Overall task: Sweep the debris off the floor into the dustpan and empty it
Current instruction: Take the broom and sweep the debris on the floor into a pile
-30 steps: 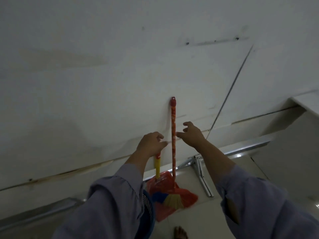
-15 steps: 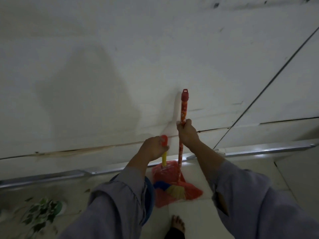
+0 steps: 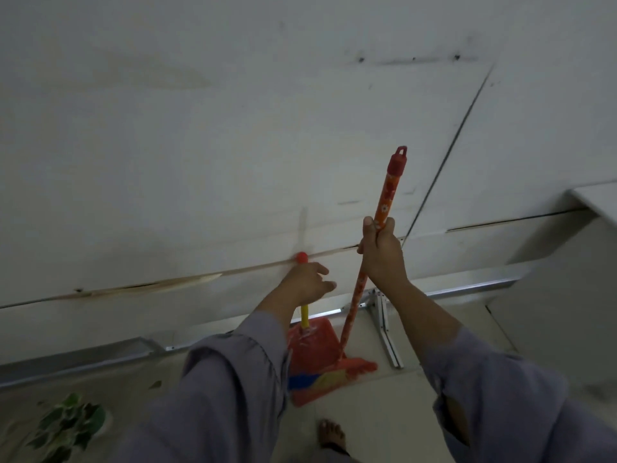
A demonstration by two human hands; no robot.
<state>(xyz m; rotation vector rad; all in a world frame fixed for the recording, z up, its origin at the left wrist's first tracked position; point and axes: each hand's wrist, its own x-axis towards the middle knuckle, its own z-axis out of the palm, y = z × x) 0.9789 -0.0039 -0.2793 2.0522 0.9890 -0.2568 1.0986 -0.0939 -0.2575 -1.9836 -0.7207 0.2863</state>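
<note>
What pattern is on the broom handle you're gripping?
Head view: the long orange broom handle carries small pale flower prints, ending in a dark red cap.

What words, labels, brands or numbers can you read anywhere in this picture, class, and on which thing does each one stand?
None can be read.
Broom handle: a flower pattern only, no lettering.
Dustpan: no label shows.
Wall: only marks and cracks, no signs.

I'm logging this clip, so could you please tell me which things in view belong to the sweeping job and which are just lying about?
For the job:
- broom, gripped by the right hand
- red dustpan, its yellow handle held by the left hand
- green leaves on the floor, likely debris

Just lying about:
- metal bracket at the wall's foot
- blue basket, barely visible behind the left sleeve
</note>
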